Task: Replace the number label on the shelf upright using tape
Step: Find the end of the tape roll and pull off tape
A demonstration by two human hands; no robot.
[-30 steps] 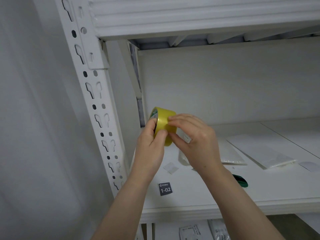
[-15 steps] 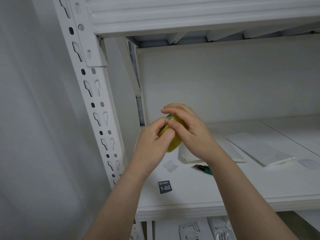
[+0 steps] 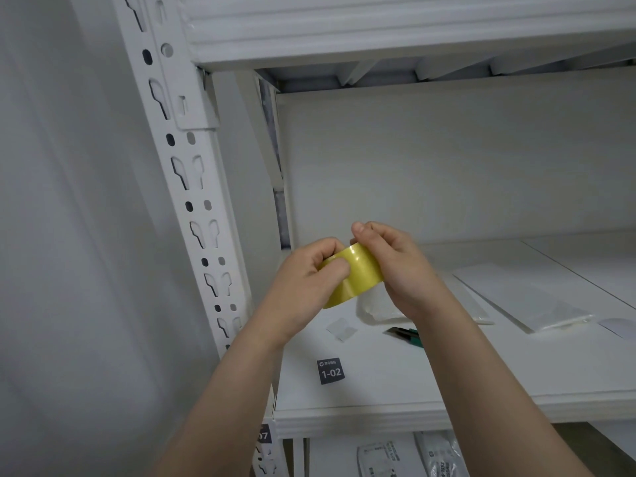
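Shelf upright (image 3: 192,215) stands far left, no label visible on its face here. Left hand (image 3: 303,287) and right hand (image 3: 395,270) both clasp the yellow tape roll (image 3: 358,273) between them, thumbs on its band, likely seeking the free end. The 1-02 label (image 3: 330,371) lies flat on the shelf board (image 3: 481,373), below the hands, nearer the left.

Tape roll (image 3: 354,275) turned, broad face now showing.
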